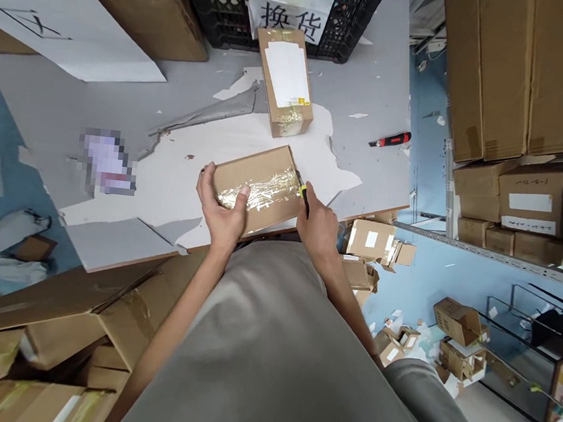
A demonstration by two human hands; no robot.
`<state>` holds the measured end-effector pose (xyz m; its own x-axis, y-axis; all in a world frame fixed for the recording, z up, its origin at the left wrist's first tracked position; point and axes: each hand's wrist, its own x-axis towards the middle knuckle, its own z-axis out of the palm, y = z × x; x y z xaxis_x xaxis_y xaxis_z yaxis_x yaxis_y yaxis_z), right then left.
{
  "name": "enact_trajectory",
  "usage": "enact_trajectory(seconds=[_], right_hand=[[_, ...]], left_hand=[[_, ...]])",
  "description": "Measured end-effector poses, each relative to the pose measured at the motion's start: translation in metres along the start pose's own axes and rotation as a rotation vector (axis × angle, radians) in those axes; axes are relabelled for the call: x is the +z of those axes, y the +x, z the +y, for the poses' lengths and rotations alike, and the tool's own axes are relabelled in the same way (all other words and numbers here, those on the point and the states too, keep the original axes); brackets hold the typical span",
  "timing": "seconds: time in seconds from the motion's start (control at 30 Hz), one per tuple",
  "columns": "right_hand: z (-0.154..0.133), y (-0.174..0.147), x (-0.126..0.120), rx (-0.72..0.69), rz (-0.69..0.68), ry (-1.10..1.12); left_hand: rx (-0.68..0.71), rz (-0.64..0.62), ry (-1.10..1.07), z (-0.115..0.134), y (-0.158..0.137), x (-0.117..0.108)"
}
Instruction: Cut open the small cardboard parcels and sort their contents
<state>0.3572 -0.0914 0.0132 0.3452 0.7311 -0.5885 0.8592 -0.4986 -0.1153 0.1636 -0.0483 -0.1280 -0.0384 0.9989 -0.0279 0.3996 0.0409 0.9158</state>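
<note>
A brown cardboard box (pixel 260 219) with shiny clear tape across its top lies near the table's front edge. My left hand (pixel 224 212) grips the box's left end, thumb on top over the tape. In my right hand (pixel 318 223) is a black and yellow utility knife (pixel 305 197), its front end at the box's right end. Just behind stands a second taped box (pixel 286 77) with a white label on top. A red and black utility knife (pixel 391 140) lies apart on the right of the table.
At the back of the table (pixel 376 80) stands a black plastic crate (pixel 362 18) with a paper sign. A large carton and white sheet (pixel 92 43) fill the back left. Boxes pile up at lower left; a shelf with cartons (pixel 535 191) stands right. Torn paper covers part of the tabletop.
</note>
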Motion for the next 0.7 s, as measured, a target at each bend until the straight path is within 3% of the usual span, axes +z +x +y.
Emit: enact_trajectory(seconds=[0.2,0.4,0.7], right_hand=[[-0.024,0.004,-0.018,0.017,-0.008,-0.120],[-0.019,-0.008,-0.039,0.018,-0.097,-0.249],[-0.017,-0.019,-0.036,0.027,-0.110,-0.238]], left_hand=[[-0.005,0.004,-0.018,0.005,-0.001,0.002],[-0.022,-0.025,-0.010,0.011,-0.002,0.004],[-0.008,-0.019,0.033,0.013,-0.002,0.007]])
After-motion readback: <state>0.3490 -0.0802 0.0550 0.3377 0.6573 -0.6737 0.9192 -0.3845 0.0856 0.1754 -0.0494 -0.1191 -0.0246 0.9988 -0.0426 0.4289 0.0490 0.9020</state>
